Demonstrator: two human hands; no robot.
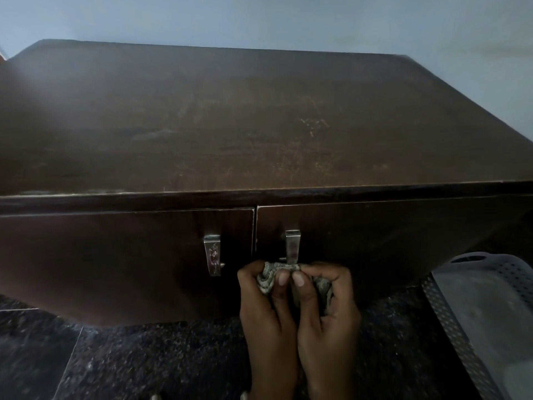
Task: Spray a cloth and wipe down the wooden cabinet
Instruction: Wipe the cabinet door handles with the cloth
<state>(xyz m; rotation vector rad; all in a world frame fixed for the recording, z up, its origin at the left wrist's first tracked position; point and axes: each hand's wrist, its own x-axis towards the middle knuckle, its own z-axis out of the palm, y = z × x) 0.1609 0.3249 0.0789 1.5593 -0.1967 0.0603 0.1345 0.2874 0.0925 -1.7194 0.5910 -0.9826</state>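
Note:
A dark brown wooden cabinet fills most of the view, its top scuffed and smeared, with two doors below. Each door has a metal handle, the left handle and the right handle. A small patterned grey-green cloth is bunched up just under the right handle. My left hand and my right hand both grip the cloth, thumbs side by side, in front of the right door. No spray bottle is in view.
A grey perforated plastic basket stands on the floor at the right, close to the cabinet's corner. The floor is dark speckled stone tile. A pale wall rises behind the cabinet.

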